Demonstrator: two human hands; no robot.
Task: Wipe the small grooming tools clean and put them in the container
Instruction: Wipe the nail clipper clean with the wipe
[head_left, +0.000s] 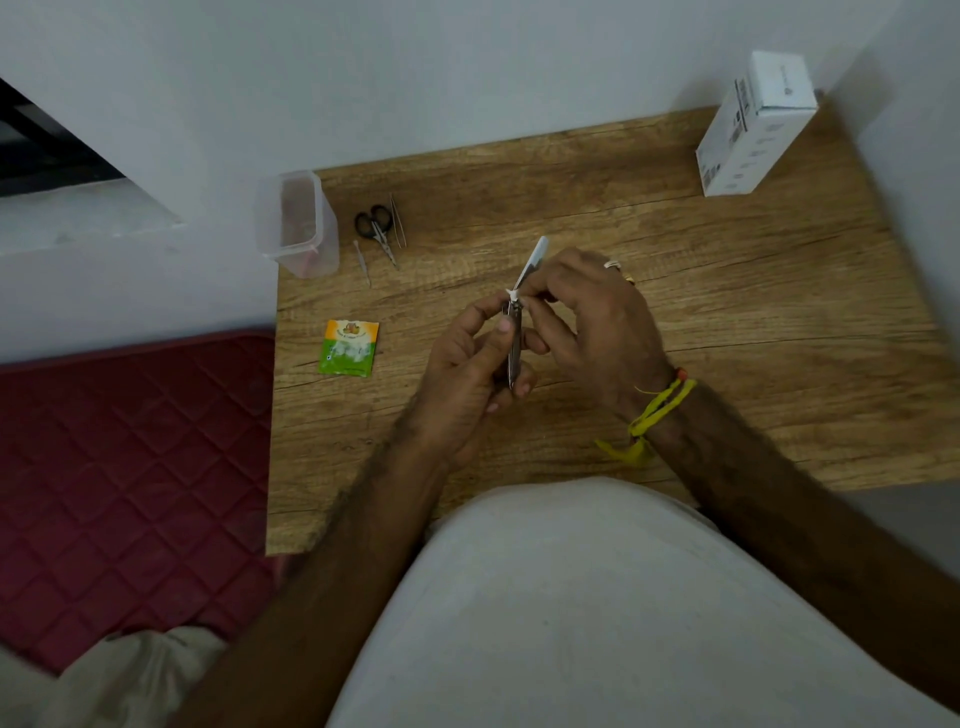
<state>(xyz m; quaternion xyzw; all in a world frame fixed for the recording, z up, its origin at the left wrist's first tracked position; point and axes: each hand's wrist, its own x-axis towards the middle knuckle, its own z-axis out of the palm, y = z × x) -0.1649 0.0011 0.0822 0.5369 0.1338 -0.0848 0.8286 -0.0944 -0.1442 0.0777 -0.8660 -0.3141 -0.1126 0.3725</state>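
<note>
Gripping a clipper (513, 353) in our left hand (467, 374), we pinch white cotton (512, 295) with our right hand (587, 322); fingers hide most of both.

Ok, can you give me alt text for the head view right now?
Over a wooden table, the left hand holds a metal nail clipper while the right hand presses a bit of white cotton to its top end. Scissors lie beside a clear plastic container at the far left.
</note>
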